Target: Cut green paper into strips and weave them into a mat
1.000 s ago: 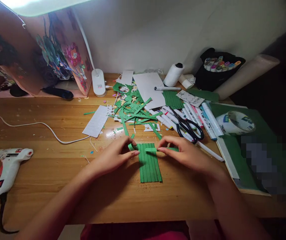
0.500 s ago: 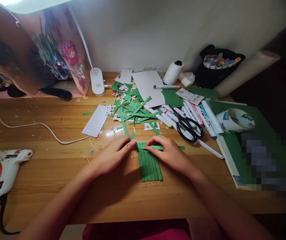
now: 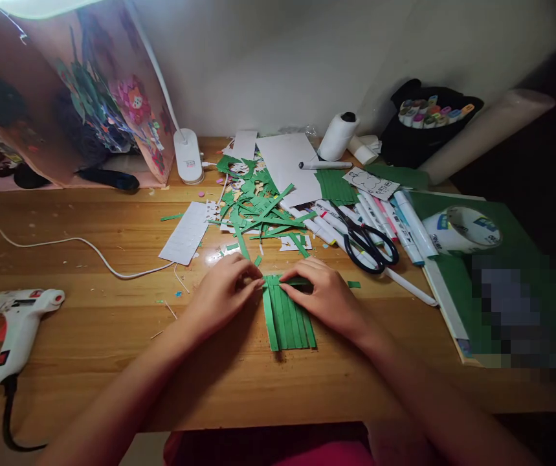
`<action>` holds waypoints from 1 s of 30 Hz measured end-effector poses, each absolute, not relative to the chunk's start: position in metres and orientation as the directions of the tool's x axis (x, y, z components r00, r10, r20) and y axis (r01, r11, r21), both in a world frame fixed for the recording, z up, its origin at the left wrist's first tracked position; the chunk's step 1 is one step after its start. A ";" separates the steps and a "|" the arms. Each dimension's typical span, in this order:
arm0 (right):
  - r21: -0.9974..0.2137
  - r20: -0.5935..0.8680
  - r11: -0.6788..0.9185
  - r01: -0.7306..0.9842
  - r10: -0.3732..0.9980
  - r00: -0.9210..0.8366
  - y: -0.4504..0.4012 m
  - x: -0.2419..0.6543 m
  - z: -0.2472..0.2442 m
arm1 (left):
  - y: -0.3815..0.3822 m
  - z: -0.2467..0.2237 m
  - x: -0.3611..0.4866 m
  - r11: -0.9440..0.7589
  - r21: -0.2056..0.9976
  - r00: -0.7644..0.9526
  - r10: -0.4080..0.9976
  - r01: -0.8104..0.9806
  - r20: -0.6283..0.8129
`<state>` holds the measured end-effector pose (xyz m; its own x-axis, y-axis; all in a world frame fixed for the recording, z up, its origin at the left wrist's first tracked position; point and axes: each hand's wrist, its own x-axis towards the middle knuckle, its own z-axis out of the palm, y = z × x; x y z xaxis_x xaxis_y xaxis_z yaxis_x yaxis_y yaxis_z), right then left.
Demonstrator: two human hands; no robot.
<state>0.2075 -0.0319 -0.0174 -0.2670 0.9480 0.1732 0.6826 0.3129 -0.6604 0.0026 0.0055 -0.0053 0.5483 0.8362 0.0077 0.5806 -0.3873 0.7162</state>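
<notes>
A green paper piece cut into long strips (image 3: 290, 320) lies on the wooden table near its front edge. My left hand (image 3: 226, 291) pinches the top of its leftmost strip, which stands a little apart from the others. My right hand (image 3: 323, 291) has thumb and forefinger closed at the top edge, on a loose green strip laid crosswise. That strip's far end (image 3: 354, 285) sticks out to the right, past the hand; its middle is hidden behind the fingers.
Green paper scraps (image 3: 258, 207) are heaped behind the hands. Black scissors (image 3: 369, 243) rest on markers (image 3: 319, 228) at the right, beside a tape roll (image 3: 465, 230). A white glue gun (image 3: 20, 327) lies at the left, a lamp base (image 3: 189, 155) at the back.
The leftmost strip has come away to the left from the rest at its top, along with my left fingertips. Less of the crosswise strip now shows beyond my right hand.
</notes>
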 end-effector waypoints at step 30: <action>-0.770 0.023 0.341 0.540 0.860 -0.511 -0.036 0.219 -0.001 | -0.013 -0.020 0.028 -0.530 0.453 0.534 0.835 0.717 0.132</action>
<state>0.2187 -0.0357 -0.0006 -0.5106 0.8595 0.0226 0.5395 0.3408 -0.7699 0.0283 -0.0131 -0.0202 0.5340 0.8351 0.1321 0.7170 -0.5301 0.4527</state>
